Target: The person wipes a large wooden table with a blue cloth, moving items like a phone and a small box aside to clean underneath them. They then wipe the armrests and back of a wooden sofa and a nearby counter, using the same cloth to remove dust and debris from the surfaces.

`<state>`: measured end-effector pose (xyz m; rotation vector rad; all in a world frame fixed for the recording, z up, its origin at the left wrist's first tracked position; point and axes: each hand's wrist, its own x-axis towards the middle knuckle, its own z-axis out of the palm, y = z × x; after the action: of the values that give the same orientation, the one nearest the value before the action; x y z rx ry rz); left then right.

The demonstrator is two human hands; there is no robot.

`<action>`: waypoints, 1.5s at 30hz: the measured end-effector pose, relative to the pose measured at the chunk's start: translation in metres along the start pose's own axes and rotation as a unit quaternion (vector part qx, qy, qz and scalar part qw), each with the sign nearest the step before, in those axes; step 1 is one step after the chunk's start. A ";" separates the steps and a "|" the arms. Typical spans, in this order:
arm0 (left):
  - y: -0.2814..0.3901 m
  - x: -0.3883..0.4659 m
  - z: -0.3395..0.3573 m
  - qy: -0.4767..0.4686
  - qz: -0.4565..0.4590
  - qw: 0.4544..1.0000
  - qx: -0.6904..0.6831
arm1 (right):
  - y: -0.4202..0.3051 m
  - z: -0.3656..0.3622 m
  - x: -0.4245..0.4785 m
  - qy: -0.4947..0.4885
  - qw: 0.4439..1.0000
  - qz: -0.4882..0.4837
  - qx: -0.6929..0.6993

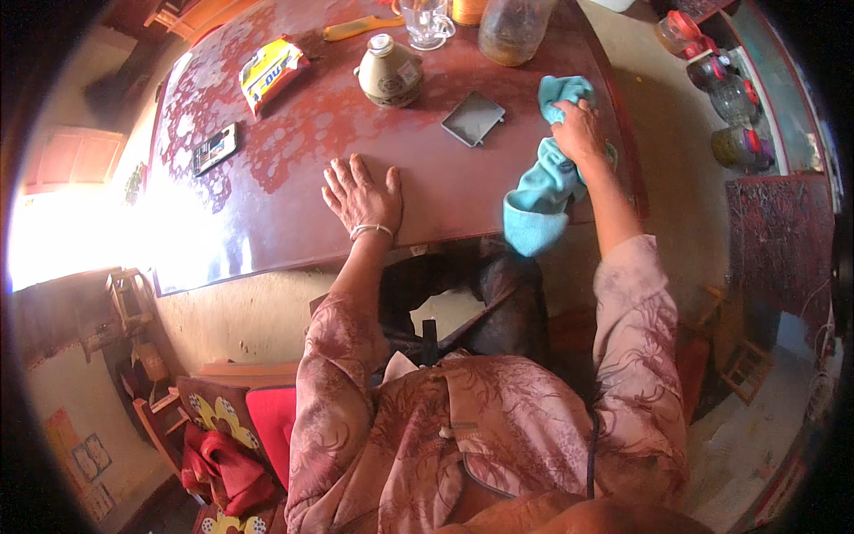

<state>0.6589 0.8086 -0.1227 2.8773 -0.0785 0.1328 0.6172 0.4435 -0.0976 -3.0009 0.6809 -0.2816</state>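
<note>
My right hand [579,130] grips a turquoise cloth [542,200] near the right edge of a dark red table [427,193]; part of the cloth hangs over the front edge. My left hand [365,195], with a bangle at the wrist, rests palm down on the tabletop, fingers apart, holding nothing. Between and beyond the hands lie a small grey square tray or lid [474,119] and a beige ceramic jug with a white cap [390,72]. To the left are a smartphone [215,149] and a yellow and red packet [272,72].
At the table's far side stand a glass mug [425,23], a large cloudy jar [514,30] and an orange-yellow comb-like object [363,27]. Red-lidded jars [734,100] line a shelf at right. A red cloth [227,467] lies on a seat at lower left.
</note>
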 end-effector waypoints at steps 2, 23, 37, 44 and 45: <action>-0.002 0.001 0.006 0.007 0.001 1.000 0.009 | -0.024 -0.022 0.000 -0.074 0.994 -0.039 0.068; -0.004 0.002 0.003 0.003 -0.008 1.000 -0.010 | 0.043 -0.002 0.001 0.042 0.980 0.186 0.061; 0.000 0.000 0.007 0.040 0.007 0.998 0.056 | -0.012 -0.022 -0.121 0.044 0.981 -0.094 0.164; 0.012 -0.003 0.002 0.001 -0.010 0.999 0.051 | 0.056 -0.023 -0.116 0.075 0.985 0.147 0.059; 0.012 -0.002 0.001 0.007 -0.005 0.999 0.048 | 0.028 -0.015 -0.118 0.058 0.984 0.119 0.118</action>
<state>0.6561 0.7966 -0.1207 2.9709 -0.0561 0.1602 0.4979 0.4692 -0.1053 -2.6634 0.9328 -0.4885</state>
